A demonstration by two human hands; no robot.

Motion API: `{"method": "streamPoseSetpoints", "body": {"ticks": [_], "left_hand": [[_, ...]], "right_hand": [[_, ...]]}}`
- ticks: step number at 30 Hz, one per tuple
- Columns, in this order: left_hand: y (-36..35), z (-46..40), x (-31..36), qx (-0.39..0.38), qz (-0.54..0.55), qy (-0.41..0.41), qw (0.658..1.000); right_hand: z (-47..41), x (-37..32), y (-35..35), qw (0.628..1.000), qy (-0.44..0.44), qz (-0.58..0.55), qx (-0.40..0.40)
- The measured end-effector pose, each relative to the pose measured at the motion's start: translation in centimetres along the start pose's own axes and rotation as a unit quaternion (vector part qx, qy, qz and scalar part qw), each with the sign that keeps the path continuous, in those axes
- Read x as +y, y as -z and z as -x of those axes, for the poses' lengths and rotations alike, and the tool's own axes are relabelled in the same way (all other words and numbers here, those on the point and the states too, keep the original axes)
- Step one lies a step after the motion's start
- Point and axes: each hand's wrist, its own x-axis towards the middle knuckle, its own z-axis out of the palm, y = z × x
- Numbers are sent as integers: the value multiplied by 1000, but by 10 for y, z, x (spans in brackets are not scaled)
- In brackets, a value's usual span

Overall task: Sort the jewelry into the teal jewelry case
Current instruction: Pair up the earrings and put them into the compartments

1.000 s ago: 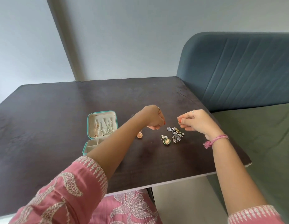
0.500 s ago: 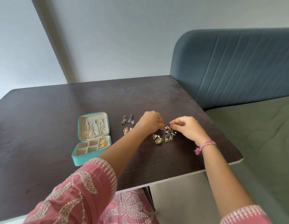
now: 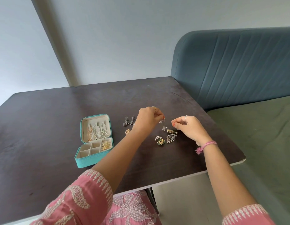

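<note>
Head view: earrings (image 3: 167,137) near table edge (image 3: 222,166)

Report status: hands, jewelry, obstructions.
Left hand pinching dangling silver pearl earring; right hand curled, contents unclear. Open teal jewelry case left of the loose earring pile. Nothing blocking.

The worktop (image 3: 59,114) is dark brown, nearly black, with a pale edge. The jewelry case (image 3: 92,159) is teal outside and cream inside, with gold pieces (image 3: 106,145) in one compartment. The sleeves (image 3: 85,197) are pink with white embroidered paisley and leaf patterns. A pink thread band (image 3: 207,145) circles the right wrist. The earring (image 3: 163,125) hanging from the left hand (image 3: 147,119) is silver-white; the nails are orange-red. The loose earrings (image 3: 167,138) are grey, green and gold. The headboard (image 3: 238,65) is blue with stitched lines, the bed (image 3: 262,135) green
</note>
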Motion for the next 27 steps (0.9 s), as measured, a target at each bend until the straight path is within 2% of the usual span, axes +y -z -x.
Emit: {"method": "streamPoseSetpoints", "body": {"ticks": [5, 10, 18, 21, 24, 27], "left_hand": [[8, 7, 5, 64, 41, -41, 996], [14, 13, 8, 98, 80, -45, 991], [18, 16, 7, 120, 248, 29, 961], [20, 18, 5, 97, 331, 38, 938], [22, 21, 3, 52, 412, 34, 909], [25, 22, -1, 13, 445, 25, 895]], "right_hand": [[-2, -6, -1, 1000, 4, 14, -10], [0, -9, -1, 999, 6, 32, -21], [5, -15, 0, 999, 29, 31, -20], [9, -27, -1, 996, 69, -53, 0], [17, -48, 0, 981, 79, -174, -30], [19, -62, 2, 972, 82, -216, -51]]}}
